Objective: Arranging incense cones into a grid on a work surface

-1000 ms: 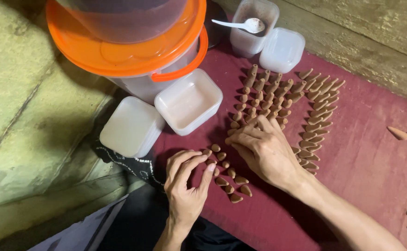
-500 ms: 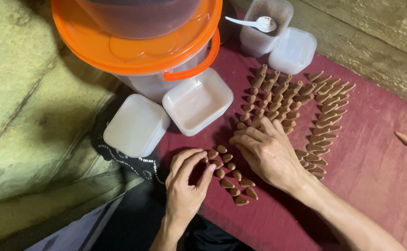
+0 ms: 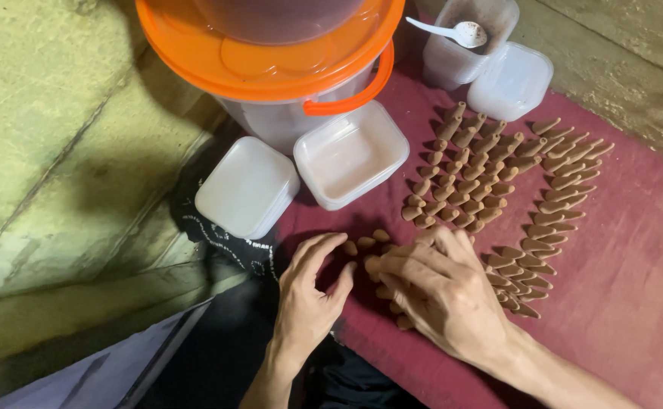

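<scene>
Head view shows the left hand (image 3: 306,299) open with curled fingers and the right hand (image 3: 439,291) spread flat, both on small brown cones (image 3: 369,244) on the red cloth (image 3: 619,280). Beyond stand a shallow white tub (image 3: 351,154) with pale residue, a lidded tub (image 3: 247,186), an orange-lidded bucket (image 3: 271,60) and a spoon-holding tub (image 3: 468,38).

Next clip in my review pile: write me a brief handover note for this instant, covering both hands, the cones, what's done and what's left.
Left hand: open, fingertips at the near cluster of small brown cones on the maroon cloth.
Right hand: flat over the same cluster, covering part of it.
Done: many cones lie in rows beyond the hands.
Left: the near cluster looks loosely grouped, not yet lined up.
</scene>
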